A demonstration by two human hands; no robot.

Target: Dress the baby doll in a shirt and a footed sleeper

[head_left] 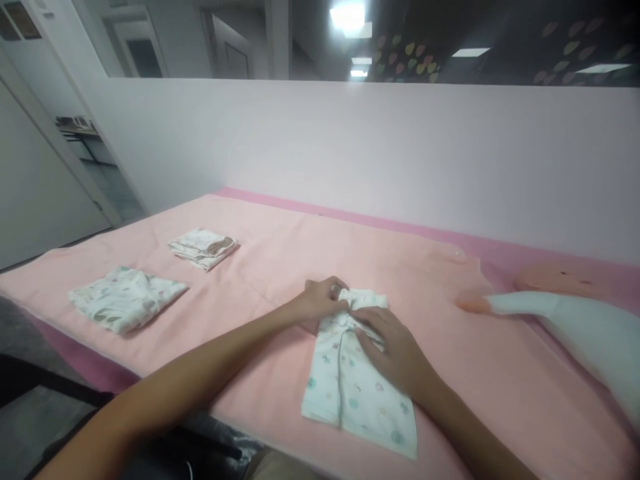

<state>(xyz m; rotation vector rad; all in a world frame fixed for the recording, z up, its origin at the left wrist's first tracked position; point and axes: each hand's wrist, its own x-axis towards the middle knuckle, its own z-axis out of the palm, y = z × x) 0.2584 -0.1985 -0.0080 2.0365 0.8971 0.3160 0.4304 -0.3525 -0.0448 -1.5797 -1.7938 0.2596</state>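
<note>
A small white baby garment with a green and pink print lies in front of me, laid out lengthwise with a fold line down it. Its far end is bunched up. My left hand pinches that far end between curled fingers and thumb. From the other side, my right hand grips the gathered cloth with thumb and fingers, its palm resting along the garment's right edge. Some of the cloth under the right hand is hidden.
On the pink table cover, a folded printed cloth lies at the left, with a smaller folded stack behind it. A white plush toy with an orange tip occupies the right side. A white wall stands behind.
</note>
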